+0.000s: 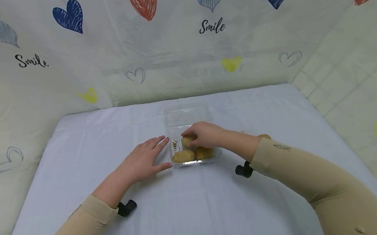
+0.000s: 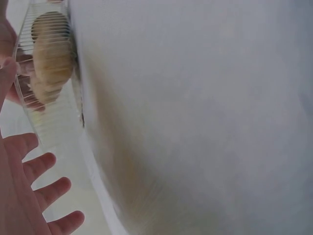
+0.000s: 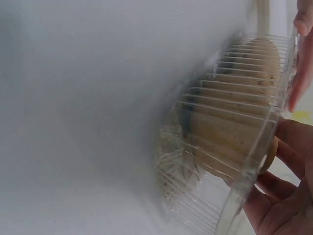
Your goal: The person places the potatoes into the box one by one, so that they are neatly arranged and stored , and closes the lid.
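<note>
A clear plastic clamshell box (image 1: 193, 163) stands with its lid (image 1: 187, 115) folded back. Two potatoes, one on the left (image 1: 183, 156) and one on the right (image 1: 204, 153), lie along its front side. My right hand (image 1: 205, 135) reaches in from the right and grips another potato (image 1: 187, 139) behind them, over the box floor. Spread and straight, the fingers of my left hand (image 1: 144, 160) stand at the box's left side, holding nothing. Through the ribbed wall the right wrist view shows potatoes (image 3: 222, 127) close to the right fingers.
Part of one more potato (image 1: 264, 136) shows beyond my right forearm. A white cloth (image 1: 198, 208) covers the table, and a curtain printed with hearts (image 1: 181, 49) hangs behind it. Small black wrist cameras stick out under both sleeves.
</note>
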The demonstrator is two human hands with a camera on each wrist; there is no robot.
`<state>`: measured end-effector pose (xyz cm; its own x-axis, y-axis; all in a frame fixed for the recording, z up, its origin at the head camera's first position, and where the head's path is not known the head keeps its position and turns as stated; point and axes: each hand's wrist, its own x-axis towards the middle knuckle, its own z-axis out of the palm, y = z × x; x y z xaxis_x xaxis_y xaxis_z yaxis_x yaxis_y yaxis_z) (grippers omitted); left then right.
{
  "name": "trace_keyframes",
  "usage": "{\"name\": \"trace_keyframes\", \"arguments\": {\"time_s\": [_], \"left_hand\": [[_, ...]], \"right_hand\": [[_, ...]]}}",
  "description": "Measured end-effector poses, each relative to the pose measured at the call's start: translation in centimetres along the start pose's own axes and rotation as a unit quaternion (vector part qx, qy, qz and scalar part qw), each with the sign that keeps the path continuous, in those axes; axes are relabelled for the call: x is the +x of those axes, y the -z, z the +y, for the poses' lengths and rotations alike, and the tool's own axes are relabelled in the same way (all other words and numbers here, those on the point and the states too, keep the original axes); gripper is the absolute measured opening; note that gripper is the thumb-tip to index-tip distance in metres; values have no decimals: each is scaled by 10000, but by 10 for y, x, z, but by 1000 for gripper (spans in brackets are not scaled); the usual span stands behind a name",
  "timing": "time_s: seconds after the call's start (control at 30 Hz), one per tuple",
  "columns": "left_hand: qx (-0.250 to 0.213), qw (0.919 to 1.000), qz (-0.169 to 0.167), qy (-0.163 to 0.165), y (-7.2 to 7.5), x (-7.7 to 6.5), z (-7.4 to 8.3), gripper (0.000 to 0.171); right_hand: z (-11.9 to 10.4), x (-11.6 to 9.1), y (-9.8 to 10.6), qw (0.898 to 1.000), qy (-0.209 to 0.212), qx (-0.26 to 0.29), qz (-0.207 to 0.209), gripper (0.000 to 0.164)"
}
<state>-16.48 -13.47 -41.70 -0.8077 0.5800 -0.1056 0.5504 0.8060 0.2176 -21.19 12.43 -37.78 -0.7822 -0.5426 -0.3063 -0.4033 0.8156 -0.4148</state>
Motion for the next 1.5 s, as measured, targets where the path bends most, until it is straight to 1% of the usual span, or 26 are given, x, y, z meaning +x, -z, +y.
{"name": "trace_keyframes", "arguments": {"time_s": [0.07, 0.2, 0.37, 0.7, 0.9, 1.03, 1.23, 1.5], "left_hand": [[-36, 10000, -14, -5, 0, 1, 0, 90], [-95, 10000, -12, -7, 0, 1, 0, 89], [-59, 10000, 25, 6, 0, 1, -2, 90], [-23, 10000, 60, -16, 1, 1, -3, 91], [-57, 9999, 55, -71, 2, 1, -2, 91], [-23, 10000, 50, -72, 2, 1, -1, 91], [-1, 10000, 13, -40, 2, 0, 0, 90], [59, 9999, 54, -97, 0, 1, -1, 91]], "right_hand": [[1, 2, -2, 9999, 26, -94, -39, 46], [1, 4, -4, 9997, 166, -185, 10, 41], [2, 5, -3, 9994, 317, -103, 95, 37], [5, -2, 2, 9998, -128, 139, 31, 38], [4, -5, 4, 9995, -287, 76, -61, 36], [3, -4, 3, 9994, -331, 40, -26, 34], [1, -1, 0, 9996, -284, 44, 70, 34], [-4, 4, -2, 9990, -384, 210, 23, 36]]}}
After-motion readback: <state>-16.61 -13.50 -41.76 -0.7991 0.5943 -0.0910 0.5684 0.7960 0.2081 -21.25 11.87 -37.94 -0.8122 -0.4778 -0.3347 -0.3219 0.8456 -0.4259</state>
